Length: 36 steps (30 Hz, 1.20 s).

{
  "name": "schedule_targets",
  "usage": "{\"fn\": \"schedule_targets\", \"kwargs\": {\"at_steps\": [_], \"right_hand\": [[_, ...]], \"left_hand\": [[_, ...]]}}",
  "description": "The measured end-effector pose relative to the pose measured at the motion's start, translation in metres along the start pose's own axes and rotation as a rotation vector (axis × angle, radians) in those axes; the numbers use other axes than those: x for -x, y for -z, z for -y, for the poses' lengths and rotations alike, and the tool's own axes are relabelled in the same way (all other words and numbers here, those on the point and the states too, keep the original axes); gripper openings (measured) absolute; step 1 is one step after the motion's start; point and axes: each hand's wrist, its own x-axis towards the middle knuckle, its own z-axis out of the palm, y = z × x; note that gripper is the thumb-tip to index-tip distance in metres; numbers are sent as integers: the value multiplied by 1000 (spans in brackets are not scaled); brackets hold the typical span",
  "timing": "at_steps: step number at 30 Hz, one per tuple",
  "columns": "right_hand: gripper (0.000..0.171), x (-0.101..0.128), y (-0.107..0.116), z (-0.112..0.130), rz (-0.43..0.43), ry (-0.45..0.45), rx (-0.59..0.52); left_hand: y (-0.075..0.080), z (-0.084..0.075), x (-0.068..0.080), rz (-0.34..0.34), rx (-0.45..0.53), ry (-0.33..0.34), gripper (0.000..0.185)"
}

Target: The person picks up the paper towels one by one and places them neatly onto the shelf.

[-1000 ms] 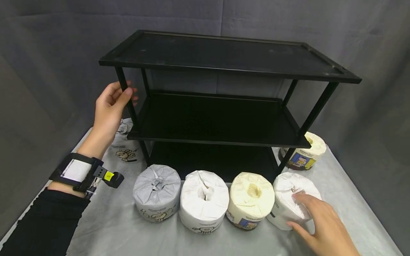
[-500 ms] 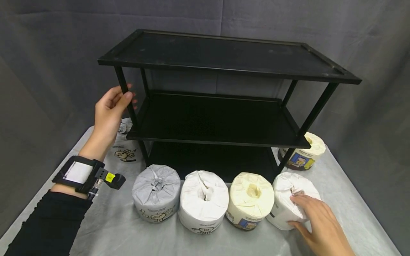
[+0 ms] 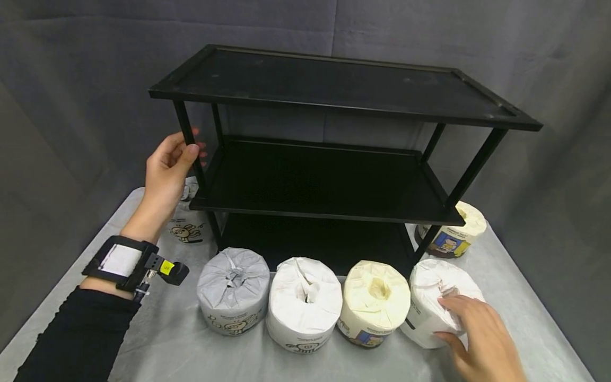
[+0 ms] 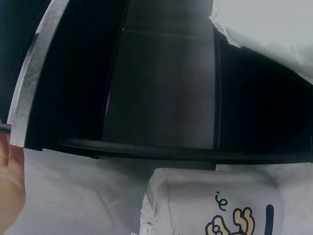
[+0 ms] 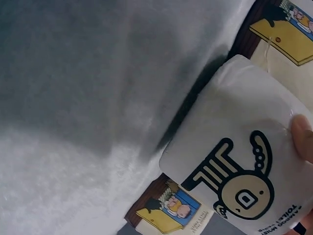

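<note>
Your left hand is up at the front-left post of the black shelf rack, thumb in front and fingers wrapped behind, so that grip is closed round the post, likely to steady the rack. Behind that wrist, a wrapped roll w/ a cartoon print sits on the surface just left of the rack's foot; the left wrist view shows a printed roll close below the rack's bottom edge. Then the front row, four wrapped rolls side by side & touching, standing on end w/ twisted tops up, lined along the rack's front: grey roll, white roll, cream roll, then the rightmost white roll. Rack's top and middle shelves carry nothing; the bottom one is too dark to tell. Your right hand is on that last roll's right flank, fingers spread over the wrapper and thumb low at its base. The grip is part closed round it, roll apparently not lifted off the surface. Right wrist view shows a fingertip pressed on its printed side. Far right, another cream roll sits by the rack's right leg, apart from the row.
</note>
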Motion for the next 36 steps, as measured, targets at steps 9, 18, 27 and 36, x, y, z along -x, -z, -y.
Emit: {"fn": "schedule_targets", "kwargs": {"at_steps": [9, 18, 27, 36], "right_hand": [[73, -14, 29, 13, -33, -34, 40], [60, -35, 69, 29, -10, -99, 113], [86, -57, 94, 39, -45, -82, 136], [66, -95, 100, 43, -239, 131, 84]], "left_hand": [[-5, 2, 0, 10, 20, 6, 23], [-8, 7, 1, -13, 72, -30, 28], [-8, 8, 2, -34, 73, -35, 38], [-5, 8, 4, -44, 19, -1, 37]]}}
